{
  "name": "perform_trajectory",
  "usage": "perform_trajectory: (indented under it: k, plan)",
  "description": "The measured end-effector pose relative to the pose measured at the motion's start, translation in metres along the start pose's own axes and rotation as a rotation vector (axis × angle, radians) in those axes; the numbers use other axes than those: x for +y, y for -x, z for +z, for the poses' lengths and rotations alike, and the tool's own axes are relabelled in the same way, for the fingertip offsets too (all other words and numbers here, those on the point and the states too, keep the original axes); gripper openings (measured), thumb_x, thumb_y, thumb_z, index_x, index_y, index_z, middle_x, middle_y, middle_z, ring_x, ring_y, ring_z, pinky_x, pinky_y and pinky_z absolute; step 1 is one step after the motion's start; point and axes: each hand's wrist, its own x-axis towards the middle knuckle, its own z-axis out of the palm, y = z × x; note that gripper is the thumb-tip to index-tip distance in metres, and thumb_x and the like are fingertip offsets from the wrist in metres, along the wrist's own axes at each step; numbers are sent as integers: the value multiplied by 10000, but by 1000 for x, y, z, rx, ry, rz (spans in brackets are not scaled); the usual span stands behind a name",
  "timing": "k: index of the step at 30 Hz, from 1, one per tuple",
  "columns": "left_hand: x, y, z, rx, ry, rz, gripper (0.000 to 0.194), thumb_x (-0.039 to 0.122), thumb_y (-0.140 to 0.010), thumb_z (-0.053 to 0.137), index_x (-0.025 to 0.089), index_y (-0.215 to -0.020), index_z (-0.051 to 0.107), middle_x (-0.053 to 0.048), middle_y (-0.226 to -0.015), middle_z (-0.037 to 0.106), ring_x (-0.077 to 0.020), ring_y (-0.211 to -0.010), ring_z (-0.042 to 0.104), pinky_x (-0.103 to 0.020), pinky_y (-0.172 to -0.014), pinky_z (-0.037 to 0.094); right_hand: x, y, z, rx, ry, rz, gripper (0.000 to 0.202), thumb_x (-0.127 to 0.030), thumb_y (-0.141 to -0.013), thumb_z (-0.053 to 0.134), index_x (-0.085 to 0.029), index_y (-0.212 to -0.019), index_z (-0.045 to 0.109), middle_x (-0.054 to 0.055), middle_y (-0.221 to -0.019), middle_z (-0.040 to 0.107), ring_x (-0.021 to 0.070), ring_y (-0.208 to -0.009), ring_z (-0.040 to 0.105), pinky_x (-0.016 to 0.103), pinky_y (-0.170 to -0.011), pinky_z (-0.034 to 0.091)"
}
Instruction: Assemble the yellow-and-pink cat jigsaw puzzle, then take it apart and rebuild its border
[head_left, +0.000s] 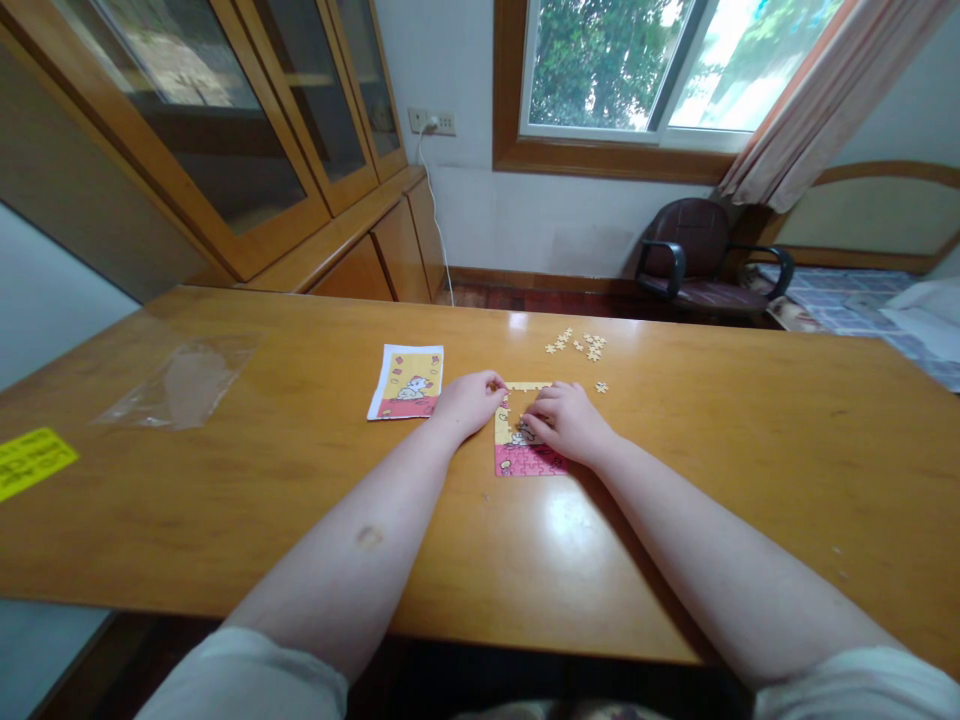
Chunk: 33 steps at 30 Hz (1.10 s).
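Observation:
A partly assembled jigsaw puzzle (pixel 531 462) lies flat on the table, pink along its near edge and yellow above, with a white cartoon animal. A gap shows inside its upper part. My left hand (pixel 471 404) is at the puzzle's upper left edge, fingers closed together at the tips; anything between them is too small to make out. Over the right side of the puzzle rests my right hand (pixel 568 420), its fingers curled and the thumb tip by the animal picture. What its fingertips hold, if anything, is hidden. The hand covers the puzzle's right part.
Loose puzzle pieces (pixel 594 346) lie beyond the puzzle, with a single piece (pixel 602 387) nearer my right hand. Left of the puzzle is a printed reference picture (pixel 409 384). A clear plastic bag (pixel 184 385) and a yellow label (pixel 36 462) lie farther left on the wooden table (pixel 300 480).

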Motion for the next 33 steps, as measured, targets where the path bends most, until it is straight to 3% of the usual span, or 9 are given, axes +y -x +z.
perform_trajectory:
  k: [9,11,14,16,18,21,26,29,33]
  plan:
    - [1,1,-1,-7,7,-4,249,379,-831,519,257,-962,693,-29,-934,719,-210,-844,638,-291,-713,455,-3,-1,-7,-35,63,20,334,-362,-920,471,-195,-748,702,62,-801,682,189,-820,537,327,-742,292]
    - [1,1,-1,-7,9,-11,251,379,-833,521,255,-965,694,-31,-937,720,-210,-846,639,-291,-720,457,4,-2,-15,16,114,143,349,-361,-926,443,-198,-758,701,71,-820,688,196,-828,554,326,-742,309]
    - [1,2,-2,-8,10,-17,251,372,-837,516,258,-968,698,-30,-945,719,-210,-851,639,-289,-730,459,27,1,-31,76,265,464,307,-316,-917,430,-193,-888,710,109,-928,696,226,-886,583,336,-757,337]
    - [2,2,-2,-9,11,-17,248,370,-835,517,261,-964,699,-29,-951,718,-212,-855,639,-290,-730,460,47,5,-39,14,386,657,287,-261,-894,447,-169,-951,714,154,-980,688,255,-908,598,357,-774,354]
    - [2,2,-3,-12,12,-14,248,374,-832,522,258,-961,699,-32,-951,718,-215,-855,639,-293,-729,460,62,8,-43,-58,425,723,291,-226,-878,458,-172,-1000,717,167,-1014,684,273,-932,605,369,-784,370]
    - [2,2,-4,-15,13,-8,256,378,-830,522,252,-964,700,-38,-952,718,-217,-853,638,-297,-729,459,71,11,-40,-100,376,623,304,-217,-880,456,-215,-1033,718,133,-1078,678,266,-972,598,363,-806,382]
    - [2,2,-3,-9,20,-8,256,374,-830,512,251,-956,699,-34,-945,719,-214,-840,637,-294,-707,451,61,6,-29,-131,249,356,304,-260,-918,440,-259,-1056,711,93,-1123,670,253,-1001,580,352,-825,374]
    - [2,2,-3,-13,18,-12,255,376,-830,513,253,-958,696,-30,-945,719,-214,-845,636,-293,-711,452,59,3,-27,-137,230,349,263,-330,-900,510,-246,-1039,717,114,-1121,663,264,-994,579,357,-818,379]
    - [3,3,-4,-21,15,-12,256,369,-835,512,250,-972,693,-34,-951,716,-212,-858,635,-293,-732,456,60,2,-26,-137,208,374,197,-305,-869,566,-247,-966,727,93,-1064,674,248,-982,590,336,-809,394]
